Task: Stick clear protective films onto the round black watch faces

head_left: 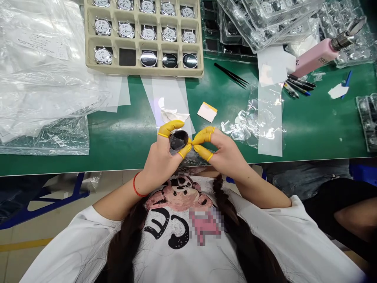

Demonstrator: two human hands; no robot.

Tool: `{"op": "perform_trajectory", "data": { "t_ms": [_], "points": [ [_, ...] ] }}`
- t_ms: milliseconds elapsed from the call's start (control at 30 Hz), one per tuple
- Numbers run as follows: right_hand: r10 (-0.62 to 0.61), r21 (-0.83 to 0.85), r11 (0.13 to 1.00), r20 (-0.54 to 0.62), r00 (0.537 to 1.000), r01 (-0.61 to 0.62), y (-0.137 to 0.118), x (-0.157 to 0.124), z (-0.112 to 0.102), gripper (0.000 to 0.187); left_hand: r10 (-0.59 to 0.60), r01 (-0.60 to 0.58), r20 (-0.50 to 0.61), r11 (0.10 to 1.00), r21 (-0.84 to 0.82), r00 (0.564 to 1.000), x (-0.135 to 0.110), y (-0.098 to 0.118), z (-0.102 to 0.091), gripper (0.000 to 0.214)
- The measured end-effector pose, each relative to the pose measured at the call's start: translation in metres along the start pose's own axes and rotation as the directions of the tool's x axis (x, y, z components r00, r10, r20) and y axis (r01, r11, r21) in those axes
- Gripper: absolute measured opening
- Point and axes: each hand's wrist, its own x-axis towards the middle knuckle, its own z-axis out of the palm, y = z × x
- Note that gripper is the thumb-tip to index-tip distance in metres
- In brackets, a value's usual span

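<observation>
A round dark glossy disc [178, 140] sits in my left hand [161, 159], held between the thumb and forefinger. My right hand [222, 148] pinches at the disc's right edge, and its fingertips nearly meet my left fingers. Yellow finger cots cover several fingertips on both hands. Part of the disc is hidden behind those fingers. A red string circles my left wrist. Just beyond my hands lie a crumpled white paper scrap [173, 116] and a white pad with a yellow edge [207, 112].
A beige pulp tray [135, 42] holds several round silver parts [103, 26] and dark discs [156, 59]. Fine black tweezers [231, 74] lie on the green mat [312, 118]. Plastic bags [38, 78], clear blister trays [265, 19], pens [297, 85] and a pink tool [315, 57] surround them.
</observation>
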Motion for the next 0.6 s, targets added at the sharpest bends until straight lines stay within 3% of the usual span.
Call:
{"op": "perform_trajectory", "data": {
  "t_ms": [167, 300, 433, 533, 600],
  "points": [
    [0.063, -0.111, 0.991, -0.05, 0.997, -0.068, -0.001, -0.005, 0.006, 0.012, 0.046, -0.041, -0.034, 0.991, 0.127, 0.998, 0.001, 0.003, 0.004, 0.051],
    [0.072, -0.136, 0.987, -0.133, 0.988, -0.09, 0.002, -0.006, 0.009, 0.014, 0.03, -0.028, -0.029, 0.995, 0.091, 0.999, 0.0, 0.001, 0.006, 0.051],
    [0.155, 0.075, 0.987, -0.161, 0.975, -0.144, 0.007, -0.007, 0.004, 0.027, -0.097, 0.097, -0.036, 0.995, -0.007, 0.995, -0.001, 0.0, 0.004, 0.053],
    [0.213, 0.268, 0.947, -0.116, 0.97, -0.176, 0.009, -0.008, 0.004, 0.036, -0.16, 0.157, -0.042, 0.986, -0.063, 0.986, -0.001, 0.0, 0.002, 0.054],
    [0.212, 0.311, 0.934, -0.078, 0.974, -0.178, 0.008, -0.009, 0.009, 0.039, -0.168, 0.164, -0.029, 0.982, -0.094, 0.985, -0.001, 0.0, 0.002, 0.056]
  ]
}}
